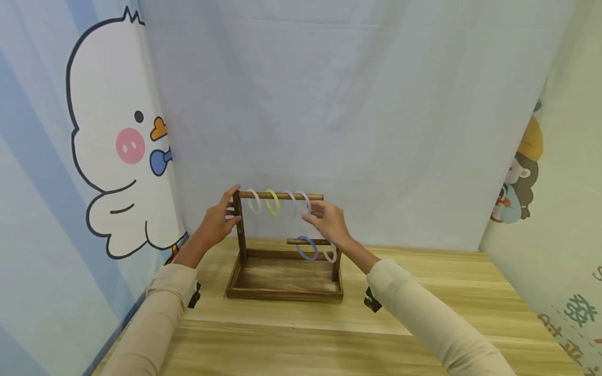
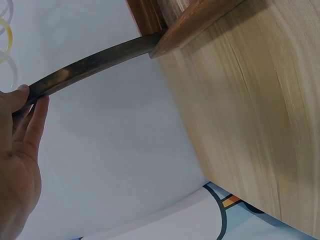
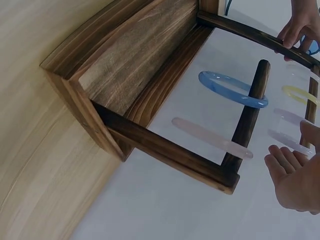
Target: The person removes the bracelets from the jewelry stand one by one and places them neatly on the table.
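Note:
A dark wooden display stand [image 1: 284,296] with a tray base carries several bangles on two bars. My left hand [image 1: 217,222] grips its tall left post [image 2: 95,63] near the top, thumb on one side and fingers on the other. A clear bangle [image 1: 254,201], a yellow bangle [image 1: 273,202] and two pale lavender bangles hang on the upper bar [image 1: 282,196]. My right hand [image 1: 331,222] pinches the outermost lavender bangle [image 3: 287,142] by the bar's free end; its fingertips are partly hidden. On the lower bar [image 3: 253,95] hang a blue bangle [image 3: 230,90] and a pale pink bangle [image 3: 210,137].
The stand rests on a light wood-grain table [image 1: 291,339], close to its back edge. Behind it hangs a plain pale curtain [image 1: 352,104]. Cartoon-printed cloths flank the table, with a white bird [image 1: 108,104] at left.

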### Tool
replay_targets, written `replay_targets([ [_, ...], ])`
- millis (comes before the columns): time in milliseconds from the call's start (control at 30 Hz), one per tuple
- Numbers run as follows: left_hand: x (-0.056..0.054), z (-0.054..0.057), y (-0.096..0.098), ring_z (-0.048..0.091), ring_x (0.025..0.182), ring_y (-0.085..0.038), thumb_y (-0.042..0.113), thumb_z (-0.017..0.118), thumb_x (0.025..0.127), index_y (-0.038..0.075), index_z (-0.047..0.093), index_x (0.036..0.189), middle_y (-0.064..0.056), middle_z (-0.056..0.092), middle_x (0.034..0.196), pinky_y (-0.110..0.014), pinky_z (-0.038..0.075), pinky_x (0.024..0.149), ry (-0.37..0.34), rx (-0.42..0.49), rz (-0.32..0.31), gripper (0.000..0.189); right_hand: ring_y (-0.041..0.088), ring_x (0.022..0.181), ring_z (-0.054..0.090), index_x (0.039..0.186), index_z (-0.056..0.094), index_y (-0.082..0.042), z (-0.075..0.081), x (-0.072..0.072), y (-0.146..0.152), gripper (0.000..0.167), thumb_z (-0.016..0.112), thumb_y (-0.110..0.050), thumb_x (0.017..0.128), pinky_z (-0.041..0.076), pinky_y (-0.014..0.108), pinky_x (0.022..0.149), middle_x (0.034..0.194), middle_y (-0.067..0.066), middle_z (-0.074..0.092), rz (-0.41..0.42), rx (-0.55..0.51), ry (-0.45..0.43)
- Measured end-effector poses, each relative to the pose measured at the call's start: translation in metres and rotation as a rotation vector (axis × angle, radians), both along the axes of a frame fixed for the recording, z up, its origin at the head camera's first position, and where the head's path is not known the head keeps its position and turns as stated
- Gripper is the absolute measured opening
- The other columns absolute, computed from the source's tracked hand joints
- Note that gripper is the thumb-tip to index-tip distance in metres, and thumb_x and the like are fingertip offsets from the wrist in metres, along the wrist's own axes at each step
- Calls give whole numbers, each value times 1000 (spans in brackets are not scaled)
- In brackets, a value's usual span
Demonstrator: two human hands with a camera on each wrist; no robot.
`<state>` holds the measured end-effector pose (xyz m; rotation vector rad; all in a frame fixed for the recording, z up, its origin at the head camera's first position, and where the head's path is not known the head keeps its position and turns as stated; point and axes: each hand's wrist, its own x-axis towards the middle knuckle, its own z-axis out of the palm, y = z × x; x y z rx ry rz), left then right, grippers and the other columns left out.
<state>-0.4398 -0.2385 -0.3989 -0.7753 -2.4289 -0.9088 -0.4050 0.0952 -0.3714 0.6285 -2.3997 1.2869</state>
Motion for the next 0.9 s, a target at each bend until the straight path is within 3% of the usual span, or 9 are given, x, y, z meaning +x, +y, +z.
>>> replay_targets([
  [367,-2,-1,-3,68,111,-50,-11,70,94,12,25,162,-38,62,126,-56,62,89,-7,24,-14,85,33,107,74,127,68,7,1,0,-15,33,72,-8,99,63,37,92,115,20,75,-35,-95,-25],
  [900,-4,-2,3,68,109,-51,-12,70,93,12,26,159,-39,64,122,-58,62,88,18,38,0,83,34,105,75,128,67,9,-4,-4,-13,32,71,-5,99,64,38,90,112,21,76,-56,-153,-29],
])
